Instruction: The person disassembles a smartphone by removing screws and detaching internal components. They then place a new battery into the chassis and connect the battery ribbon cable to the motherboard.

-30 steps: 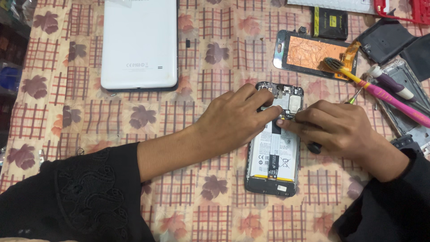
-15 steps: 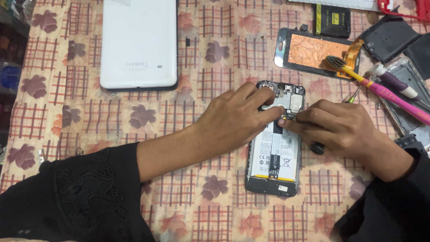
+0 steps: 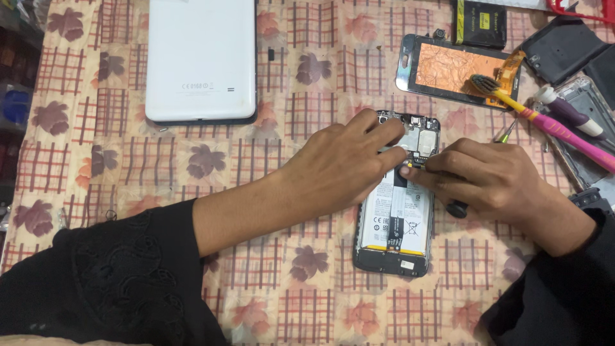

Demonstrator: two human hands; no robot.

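Nothing has shifted since a moment ago. Our left hand (image 3: 339, 163) rests fingers-down on the opened phone (image 3: 397, 198) lying mid-desk (image 3: 96, 160). Our right hand (image 3: 487, 182) pinches a small dark-handled tool (image 3: 456, 208) against its circuit board. Farther off lie a white tablet (image 3: 200, 59) and a pink brush (image 3: 544, 122).

A white rectangular label (image 3: 397, 214) with black markings covers the battery of the opened black phone (image 3: 394, 256), near the table centre; a narrow black strip label (image 3: 394, 232) runs down its lower middle.

A detached rectangular display panel (image 3: 451, 69), copper-orange backed with a dark frame, lies face down at upper right.

A black rectangular battery pack with a yellow printed label (image 3: 480, 24) lies at the top edge, just above the panel.

A white rectangular tablet (image 3: 201, 57) lies face down at upper left, with small grey markings on its back.
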